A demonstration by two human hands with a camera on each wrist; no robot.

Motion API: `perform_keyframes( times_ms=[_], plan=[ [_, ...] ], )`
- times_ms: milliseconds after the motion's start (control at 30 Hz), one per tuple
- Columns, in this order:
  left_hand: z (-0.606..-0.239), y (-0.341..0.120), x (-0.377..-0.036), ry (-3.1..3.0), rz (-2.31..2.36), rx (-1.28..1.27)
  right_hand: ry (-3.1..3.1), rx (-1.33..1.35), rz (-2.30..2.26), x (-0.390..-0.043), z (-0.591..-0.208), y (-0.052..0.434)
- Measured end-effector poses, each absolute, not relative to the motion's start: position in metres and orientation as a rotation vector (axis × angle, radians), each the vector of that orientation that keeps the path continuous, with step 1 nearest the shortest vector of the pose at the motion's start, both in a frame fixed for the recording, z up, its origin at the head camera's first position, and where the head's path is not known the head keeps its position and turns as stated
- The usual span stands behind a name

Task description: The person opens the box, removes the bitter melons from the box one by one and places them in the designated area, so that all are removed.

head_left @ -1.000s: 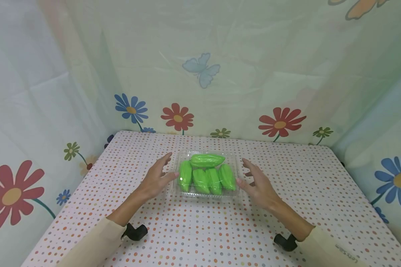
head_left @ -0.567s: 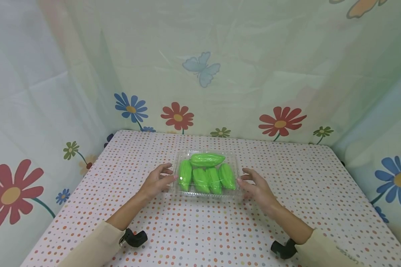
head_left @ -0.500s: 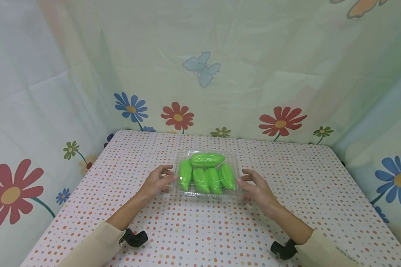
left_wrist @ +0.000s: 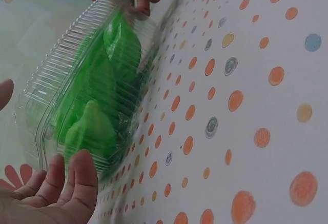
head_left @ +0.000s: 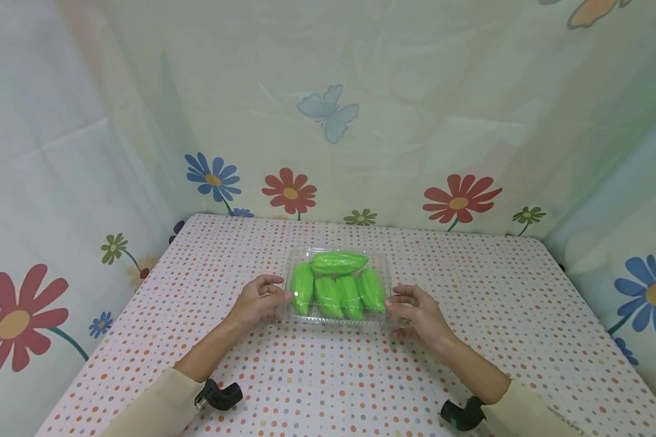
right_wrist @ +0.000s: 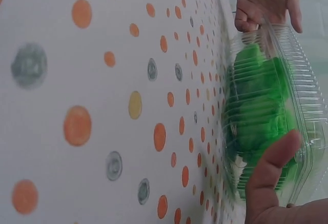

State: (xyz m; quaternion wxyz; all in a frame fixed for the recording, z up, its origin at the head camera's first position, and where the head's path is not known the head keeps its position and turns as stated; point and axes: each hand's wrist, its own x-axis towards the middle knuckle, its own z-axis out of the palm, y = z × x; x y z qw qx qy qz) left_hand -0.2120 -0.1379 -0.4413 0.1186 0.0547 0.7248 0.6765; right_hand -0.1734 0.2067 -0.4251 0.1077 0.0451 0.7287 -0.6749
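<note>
Head view: nearest the camera, two cream sleeves [head_left: 153,406] are seen entering from the bottom corners, each with a dark wrist-camera mount beside it. Further in, the left hand [head_left: 256,301] and the right hand [head_left: 418,315] are placed on opposite short ends of a clear plastic clamshell box [head_left: 336,315], which rests near the middle of the dotted tablecloth [head_left: 317,376]. The box is thus held between the two hands, its long axis running left to right from one palm to the other, and neither hand is noticeably nearer than the other. The fingers of both hands are curled against the box ends; in the left wrist view the fingers [left_wrist: 77,180] are bent against the ribbed corner, and in the right wrist view a thumb [right_wrist: 269,175] is pressed up along the lid edge. Inside the box, green pepper-shaped pieces [head_left: 339,285] are packed, one lying crosswise behind a row of four. Whether the base has left the cloth cannot be told. The fingertips under the box are hidden. Beyond, a flower-printed backdrop [head_left: 459,200] is hung.
</note>
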Motion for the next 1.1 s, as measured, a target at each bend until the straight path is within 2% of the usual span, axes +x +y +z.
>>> perform_keyframes(
  times_ms=[1100],
  plan=[
    [-0.45, -0.131, -0.2, 1.987, 2.084, 0.026, 2.034, 0.147, -2.04, -0.166, -0.437, 0.209]
  ],
)
